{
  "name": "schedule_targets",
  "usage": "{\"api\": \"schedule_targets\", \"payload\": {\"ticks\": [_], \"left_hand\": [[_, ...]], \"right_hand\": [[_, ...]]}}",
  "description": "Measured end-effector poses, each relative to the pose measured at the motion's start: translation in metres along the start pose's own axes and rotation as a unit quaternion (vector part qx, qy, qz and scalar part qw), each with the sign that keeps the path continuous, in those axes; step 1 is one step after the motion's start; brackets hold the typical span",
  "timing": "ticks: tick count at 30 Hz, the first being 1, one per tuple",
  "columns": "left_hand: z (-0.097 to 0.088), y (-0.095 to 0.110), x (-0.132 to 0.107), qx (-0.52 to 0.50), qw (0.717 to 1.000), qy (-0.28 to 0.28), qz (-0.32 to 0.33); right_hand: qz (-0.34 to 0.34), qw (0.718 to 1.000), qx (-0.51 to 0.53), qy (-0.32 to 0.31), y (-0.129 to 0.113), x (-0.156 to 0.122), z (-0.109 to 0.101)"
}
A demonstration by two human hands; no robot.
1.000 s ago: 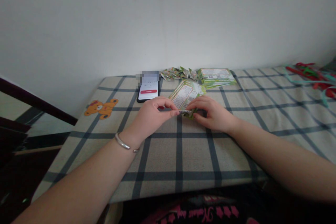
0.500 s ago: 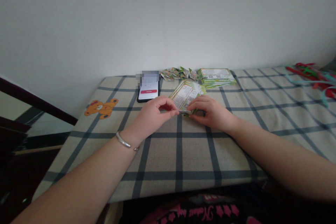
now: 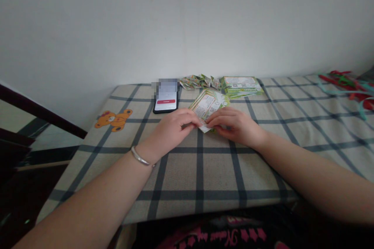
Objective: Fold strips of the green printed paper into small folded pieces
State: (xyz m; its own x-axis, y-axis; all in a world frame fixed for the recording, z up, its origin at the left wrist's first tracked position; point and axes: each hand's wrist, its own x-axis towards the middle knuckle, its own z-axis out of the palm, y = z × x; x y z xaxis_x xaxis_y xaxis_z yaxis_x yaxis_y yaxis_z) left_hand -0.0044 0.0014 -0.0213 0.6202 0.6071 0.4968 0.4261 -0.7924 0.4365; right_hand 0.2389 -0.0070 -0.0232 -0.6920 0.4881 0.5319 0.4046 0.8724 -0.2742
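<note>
Between my two hands is a small whitish paper piece (image 3: 205, 128), held low over the near end of a fanned stack of green-and-white printed cards (image 3: 206, 102). My left hand (image 3: 177, 124) has its thumb and fingers closed at the piece's left side; a silver bangle circles the wrist. My right hand (image 3: 236, 126) pinches the right side with curled fingers, which hide part of the piece and the stack's near edge. Whether the piece is separate from the top card I cannot make out.
A phone (image 3: 166, 103) with a lit screen lies left of the stack. Behind are several small crumpled or folded green pieces (image 3: 194, 81) and another pile of printed cards (image 3: 242, 82). Red and teal ribbons (image 3: 350, 85) lie far right on the checked tablecloth (image 3: 181, 171). A wall (image 3: 187, 27) borders the back.
The piece between my fingers showed its thin edge before; now it lies flatter, with its pale face showing. My left fingers have come down and closed in nearer to my right hand.
</note>
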Motion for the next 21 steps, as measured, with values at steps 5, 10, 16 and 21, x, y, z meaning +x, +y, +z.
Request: {"api": "schedule_targets", "payload": {"ticks": [5,10,16,21], "left_hand": [[0.003,-0.002,-0.001,0.039,0.998,-0.048,-0.008],[0.005,0.003,0.0,0.048,0.994,-0.101,0.016],[0.001,0.008,0.0,0.065,0.991,-0.119,0.016],[-0.005,0.013,-0.001,0.094,0.984,-0.148,0.017]], "right_hand": [[-0.023,0.999,-0.034,-0.031,-0.005,-0.001,-0.001],[-0.01,0.997,-0.039,-0.072,-0.009,-0.001,-0.001],[0.017,0.996,-0.058,-0.07,-0.01,0.0,0.001],[0.061,0.995,-0.05,-0.063,-0.012,0.001,0.003]]}}
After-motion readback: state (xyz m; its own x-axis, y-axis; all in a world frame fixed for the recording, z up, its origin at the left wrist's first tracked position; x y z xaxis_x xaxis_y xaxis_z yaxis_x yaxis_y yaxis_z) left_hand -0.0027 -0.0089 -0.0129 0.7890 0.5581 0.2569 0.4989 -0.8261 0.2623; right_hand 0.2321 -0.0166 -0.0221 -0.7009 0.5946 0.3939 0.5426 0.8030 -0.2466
